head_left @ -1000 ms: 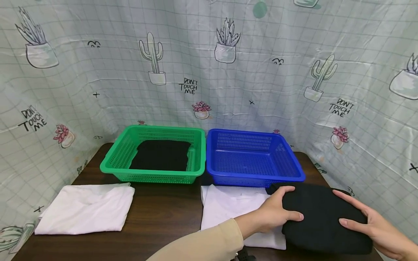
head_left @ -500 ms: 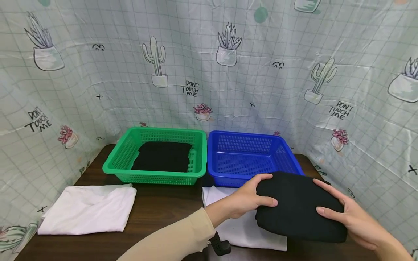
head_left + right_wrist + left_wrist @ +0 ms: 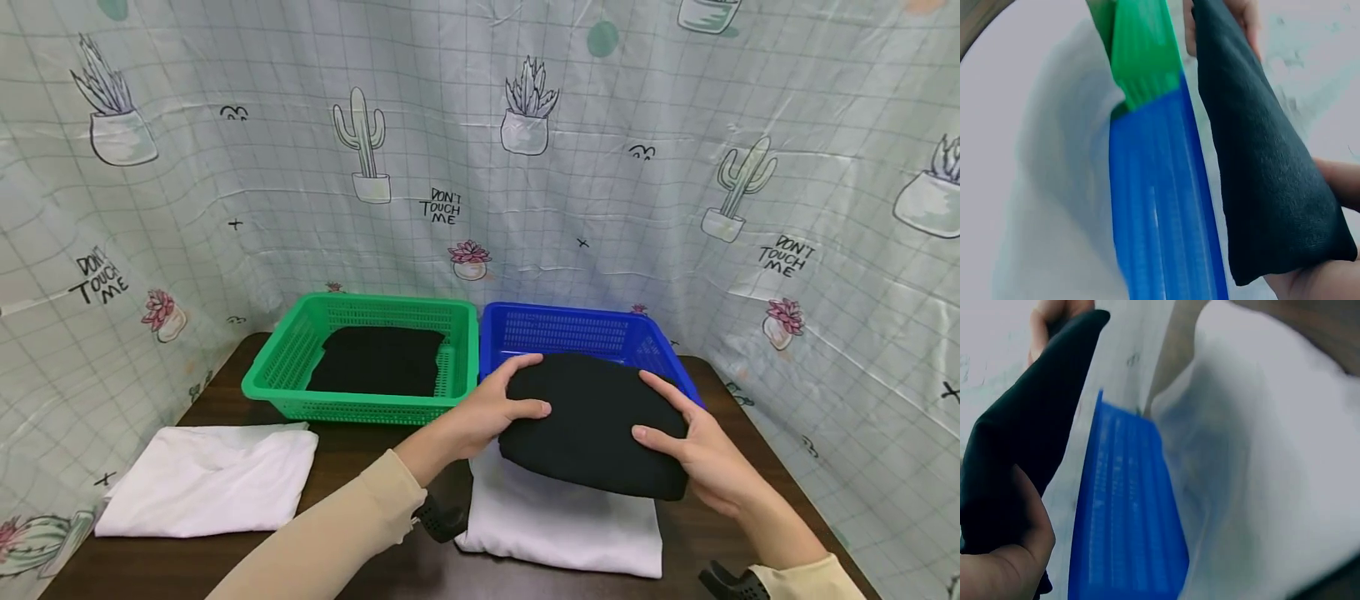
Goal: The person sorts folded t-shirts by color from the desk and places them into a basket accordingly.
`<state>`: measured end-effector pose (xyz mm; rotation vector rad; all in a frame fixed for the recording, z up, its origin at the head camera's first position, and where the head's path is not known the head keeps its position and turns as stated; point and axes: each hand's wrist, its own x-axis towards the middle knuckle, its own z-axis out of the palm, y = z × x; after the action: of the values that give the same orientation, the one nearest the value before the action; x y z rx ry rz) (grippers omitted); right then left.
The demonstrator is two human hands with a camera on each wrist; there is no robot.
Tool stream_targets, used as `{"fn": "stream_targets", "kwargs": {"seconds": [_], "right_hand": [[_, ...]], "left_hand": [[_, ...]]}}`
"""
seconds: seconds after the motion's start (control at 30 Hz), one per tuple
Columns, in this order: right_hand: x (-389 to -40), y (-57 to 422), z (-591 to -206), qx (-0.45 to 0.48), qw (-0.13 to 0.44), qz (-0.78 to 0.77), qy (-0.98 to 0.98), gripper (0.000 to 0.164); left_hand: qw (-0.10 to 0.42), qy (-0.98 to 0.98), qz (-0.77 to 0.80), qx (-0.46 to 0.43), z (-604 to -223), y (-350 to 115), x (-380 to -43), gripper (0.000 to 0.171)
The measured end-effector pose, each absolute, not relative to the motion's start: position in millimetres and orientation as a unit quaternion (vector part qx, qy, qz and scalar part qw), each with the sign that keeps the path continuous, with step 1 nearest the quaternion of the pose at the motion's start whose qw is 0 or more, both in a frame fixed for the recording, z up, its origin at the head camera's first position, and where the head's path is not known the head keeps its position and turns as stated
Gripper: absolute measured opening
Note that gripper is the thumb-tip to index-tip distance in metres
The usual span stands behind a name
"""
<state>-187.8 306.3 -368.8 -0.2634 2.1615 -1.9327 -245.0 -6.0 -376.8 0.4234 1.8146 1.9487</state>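
Observation:
A folded black garment (image 3: 592,433) is held up between both hands in the head view, tilted, in front of the blue basket (image 3: 570,312). My left hand (image 3: 480,417) grips its left end, thumb on the near face. The right hand (image 3: 712,458) grips the opposite end the same way. Beneath it, a folded white garment (image 3: 558,533) lies on the table, partly covered. In the left wrist view the black garment (image 3: 1041,406) appears edge-on, well above the white cloth. The right wrist view shows the same garment (image 3: 1266,175) between thumb and fingers.
A green basket (image 3: 352,407) stands left of the blue one, with another black folded garment (image 3: 378,360) inside. Another white folded garment (image 3: 210,483) lies on the dark table (image 3: 375,475) at left. A patterned curtain (image 3: 420,133) hangs behind the baskets.
Both hands have lifted the black garment off the right side of the table and carried it left and forward. It now hangs over the white garment and hides part of the blue basket.

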Motion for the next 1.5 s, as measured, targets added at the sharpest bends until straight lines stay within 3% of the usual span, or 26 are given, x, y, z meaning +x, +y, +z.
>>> {"fn": "stream_targets", "kwargs": {"seconds": [0.3, 1.0, 1.5], "right_hand": [[-220, 243, -369, -0.089, 0.121, -0.665, 0.732, 0.089], [-306, 98, -360, -0.13, 0.123, -0.659, 0.731, 0.084], [-347, 26, -361, -0.153, 0.14, -0.651, 0.73, 0.084]], "left_hand": [[0.198, 0.686, 0.687, 0.134, -370, -68, -261, 0.076], [0.147, 0.778, 0.603, 0.1, -345, -209, -304, 0.084], [0.13, 0.798, 0.583, 0.077, -340, -270, -327, 0.086]]}}
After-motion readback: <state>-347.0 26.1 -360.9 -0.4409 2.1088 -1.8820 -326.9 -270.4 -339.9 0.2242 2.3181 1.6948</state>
